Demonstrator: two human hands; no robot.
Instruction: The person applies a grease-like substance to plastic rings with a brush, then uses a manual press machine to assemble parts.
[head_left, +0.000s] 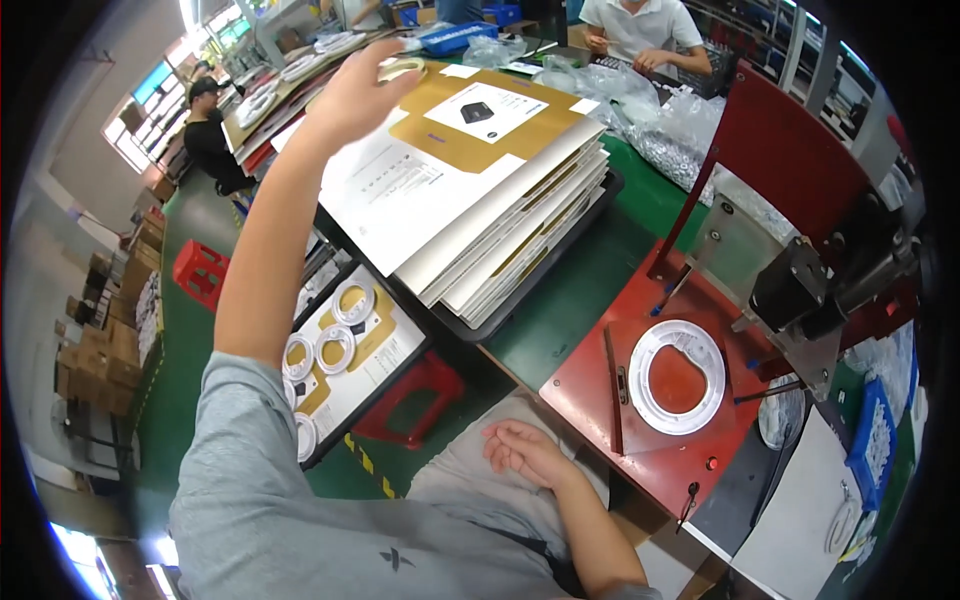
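My left hand [355,98] is stretched out over the far left part of a stack of printed sheets [370,215]. Its thumb and fingers curve around a pale ring-shaped part [405,69] at the sheet's far edge. My right hand [524,452] rests over my lap, palm upward, fingers loosely bent and nothing in it. To its right, a white ring-shaped part [648,388] lies flat on the red machine base [578,385]. Several smaller-looking white rings [335,348] sit on a printed sheet in a black tray [388,385] beside my left arm.
A dark tray [487,330] supports the sheet stack. The machine's black head [790,278] and red guard [780,150] rise at right. Clear plastic bags [665,135] lie beyond. A blue bin [873,445] stands far right. A red stool [412,400] is below; another person [645,35] sits across.
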